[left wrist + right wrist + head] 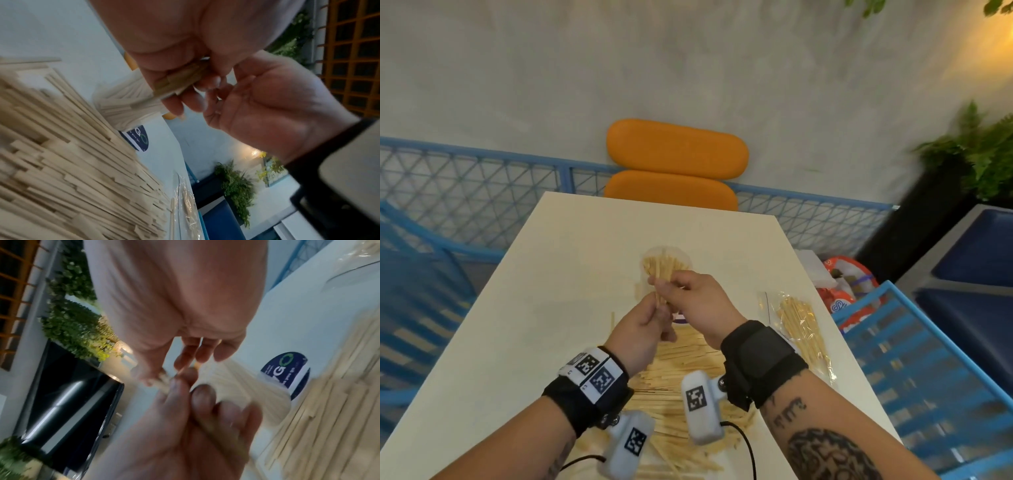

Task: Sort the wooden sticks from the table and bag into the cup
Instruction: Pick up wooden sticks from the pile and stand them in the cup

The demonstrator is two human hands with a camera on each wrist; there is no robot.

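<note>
A: Listing item one: small bundle of wooden sticks (661, 297), held above the middle of the table (524, 308), just on the near side of the cup (667, 265). Holders?

B: Both. Left hand (642, 337), fingers curled round the lower part of the bundle. Right hand (700, 301), thumb and fingertips pinched together on its upper end.

A: Item two, the cup?

B: Clear plastic, upright, mid-table, already well stocked with sticks standing on end. It carries a dark blue label (137, 138).

A: Item three?

B: Loose pile of sticks (681, 380), lying along the near edge beneath both wrists. Item four: clear bag (799, 325), flat toward the right edge, sticks inside.

A: Handling advice for the step in hand?

B: A judgement only: square the ends between the two hands first, so the bundle travels as one. Tip it upright over the rim, lower it into a gap among the standing sticks, then loosen the pinch. Dropping from height risks splaying sticks or toppling the light cup.
</note>
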